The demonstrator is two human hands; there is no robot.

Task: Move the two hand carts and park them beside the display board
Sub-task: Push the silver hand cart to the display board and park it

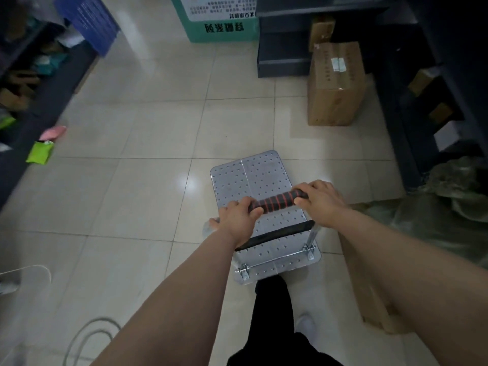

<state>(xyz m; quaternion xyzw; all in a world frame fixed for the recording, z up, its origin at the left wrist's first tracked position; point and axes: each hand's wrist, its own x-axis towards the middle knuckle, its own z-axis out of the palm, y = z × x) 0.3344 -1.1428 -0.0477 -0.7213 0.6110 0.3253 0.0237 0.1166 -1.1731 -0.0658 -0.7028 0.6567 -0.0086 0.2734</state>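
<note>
Centrally, one hand cart (260, 180) stands on the pale tiled floor (132, 133); its studded metal deck is bare; black handle with red rings (277, 201) rises over the near half; left hand (237, 216) wraps the handle's left end, fingers curled shut round it; right hand (318, 200) clamps the right end likewise; cardboard box (335, 83) sits ahead and right, well apart from the deck; green-and-white display board (219, 19) stands at far end; dark shelving (39, 83) lines the left.
</note>
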